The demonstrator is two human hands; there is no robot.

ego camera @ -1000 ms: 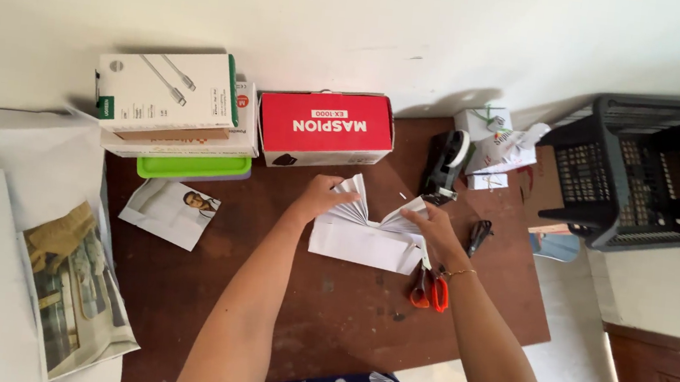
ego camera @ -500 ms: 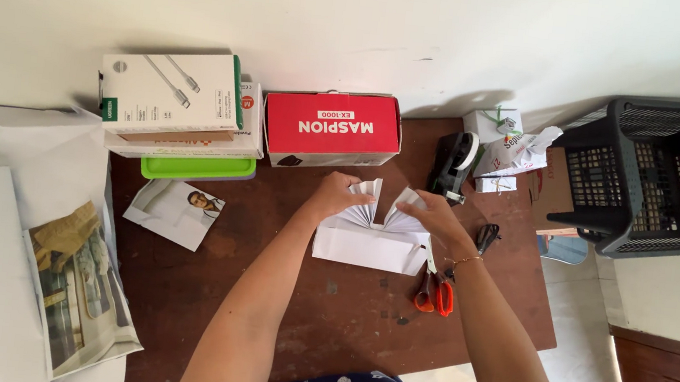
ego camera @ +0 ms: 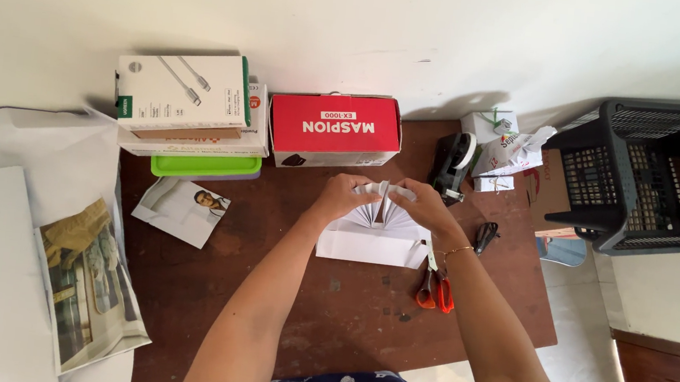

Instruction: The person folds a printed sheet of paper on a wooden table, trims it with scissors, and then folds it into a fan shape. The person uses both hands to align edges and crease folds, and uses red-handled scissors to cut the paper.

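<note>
We hold a pleated white paper fan point(ego camera: 376, 228) at the middle of the brown counter point(ego camera: 327, 316). Our left hand point(ego camera: 343, 197) pinches the fan's left end and our right hand point(ego camera: 420, 206) pinches its right end, fingers closed on the paper. The two ends nearly meet at twelve o'clock, so the folds spread in a half circle. Below the folds, at six o'clock, the paper lies as a flat white strip on the counter.

Orange-handled scissors point(ego camera: 434, 292) lie at four o'clock of the fan, just beside the right wrist. A red box point(ego camera: 335, 129) stands at eleven o'clock, near the wall, and a tape dispenser point(ego camera: 452, 165) at one o'clock. A photo print point(ego camera: 180, 210) lies at nine o'clock, well apart. A black crate point(ego camera: 653, 173) sits at the far right.
</note>
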